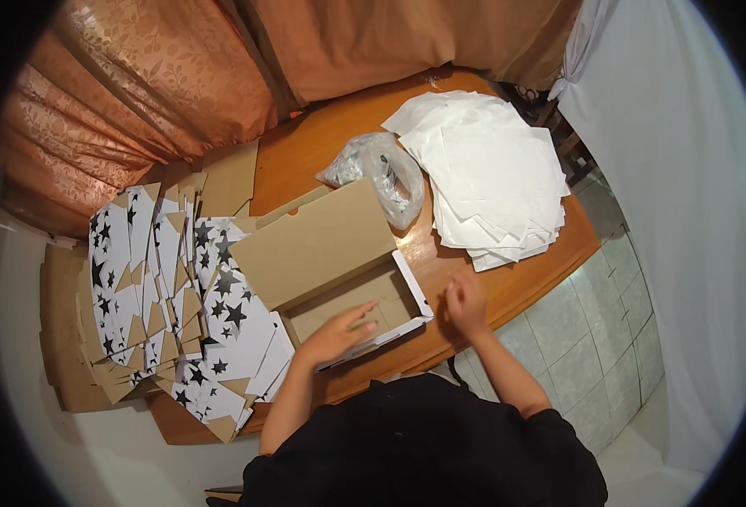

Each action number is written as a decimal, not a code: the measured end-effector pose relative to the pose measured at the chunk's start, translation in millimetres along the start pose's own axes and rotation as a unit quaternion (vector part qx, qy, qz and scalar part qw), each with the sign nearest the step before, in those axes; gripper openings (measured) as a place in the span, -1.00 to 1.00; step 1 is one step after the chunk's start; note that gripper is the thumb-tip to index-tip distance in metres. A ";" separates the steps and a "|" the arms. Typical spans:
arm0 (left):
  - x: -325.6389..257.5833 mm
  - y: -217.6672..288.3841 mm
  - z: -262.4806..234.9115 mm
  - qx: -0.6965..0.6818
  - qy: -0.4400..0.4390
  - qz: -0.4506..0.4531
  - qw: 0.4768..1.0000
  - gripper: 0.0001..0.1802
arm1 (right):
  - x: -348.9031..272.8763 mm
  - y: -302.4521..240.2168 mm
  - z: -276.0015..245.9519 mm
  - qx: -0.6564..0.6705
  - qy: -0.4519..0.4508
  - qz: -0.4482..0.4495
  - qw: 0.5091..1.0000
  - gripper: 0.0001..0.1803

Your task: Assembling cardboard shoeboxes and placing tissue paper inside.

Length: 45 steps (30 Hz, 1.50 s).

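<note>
A cardboard box point(316, 242), brown inside and white outside, stands on the table with its lid raised and its inside bare. My left hand point(336, 335) is over the near left part of the box, fingers stretched and apart, holding nothing. Just past the right end of the box, my right hand point(466, 304) hovers above the table with its fingers curled in. Nothing shows in it. Beyond the box lies a clear plastic bag point(396, 190) with its mouth open; small dark and silvery contents show through.
Flat star-printed cardboard pieces point(221, 313) pile up at the left, over plain brown cardboard point(62, 329). A stack of white paper sheets point(495, 182) covers the far right of the wooden table point(305, 139). Orange curtains point(153, 76) hang behind; a white cloth point(652, 169) hangs at right.
</note>
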<state>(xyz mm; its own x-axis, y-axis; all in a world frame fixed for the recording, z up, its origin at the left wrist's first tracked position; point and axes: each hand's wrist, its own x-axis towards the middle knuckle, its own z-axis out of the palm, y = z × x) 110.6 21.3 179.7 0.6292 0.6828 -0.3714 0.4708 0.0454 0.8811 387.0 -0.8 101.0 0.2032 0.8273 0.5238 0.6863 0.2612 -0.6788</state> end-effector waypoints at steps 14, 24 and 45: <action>11.5 -16.8 65.0 0.164 0.059 0.091 0.980 -0.56 | 130.5 97.3 20.4 -0.371 -0.242 0.093 0.892 -0.50; 14.7 0.8 51.9 0.064 0.046 0.063 0.995 -0.48 | 123.1 60.0 2.2 -0.256 -0.022 -0.030 0.966 -0.86; 60.5 159.2 -6.0 -0.252 -0.015 0.210 0.945 -0.64 | 108.1 -130.0 -218.5 0.388 0.130 0.090 0.908 -0.65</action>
<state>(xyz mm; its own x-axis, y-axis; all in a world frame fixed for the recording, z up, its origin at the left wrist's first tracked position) 219.8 74.2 299.3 0.7163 0.6966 0.0410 -0.1735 0.1209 0.9774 472.4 -53.9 358.3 0.4916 0.7719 0.4032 -0.0521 0.4883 -0.8711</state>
